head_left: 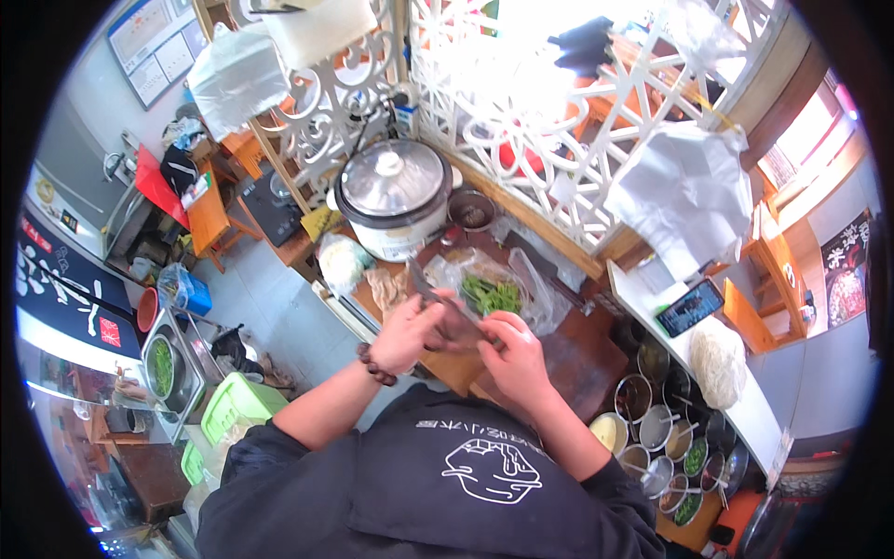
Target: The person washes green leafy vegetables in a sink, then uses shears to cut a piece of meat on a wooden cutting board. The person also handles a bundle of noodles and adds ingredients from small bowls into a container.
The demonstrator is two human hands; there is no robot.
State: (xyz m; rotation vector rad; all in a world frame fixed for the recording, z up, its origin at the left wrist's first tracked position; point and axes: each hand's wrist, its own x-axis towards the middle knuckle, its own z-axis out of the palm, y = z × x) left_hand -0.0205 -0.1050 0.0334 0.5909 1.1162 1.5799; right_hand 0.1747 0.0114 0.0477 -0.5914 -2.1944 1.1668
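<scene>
1. Head view: the left hand (413, 328), on the near side of the rice cooker (393, 197), is closed around part of what looks like a knife (456, 328). A beaded bracelet (375, 365) sits at that wrist, clear of the blade.

2. The right hand (515, 354), nearer the wearer and farther right of the cooker, pinches the knife's near end with bent fingers. Gripping both ends probably steadies it; which end is the handle, I cannot tell.

3. The knife lies aslant between the hands, in front of the cooker and raised above the counter, likely so its face can be got at.

4. The dark board (585, 368) lies to the cooker's near right, beside the right forearm, presumably for cutting within easy reach.

5. Small pots (657, 428) cluster well to the cooker's near right, open-topped, several with handles sticking up, apparently for quick scooping.

6. Leafy greens (494, 295), just to the cooker's near right, rest on a spread clear bag (543, 307), which probably keeps them off the counter.

7. A phone (691, 309) leans well right of the cooker, its screen tilted inward, perhaps for viewing.

8. A dark bowl (472, 211) stands just right of the cooker; behind both rises a white lattice screen (579, 216).
</scene>
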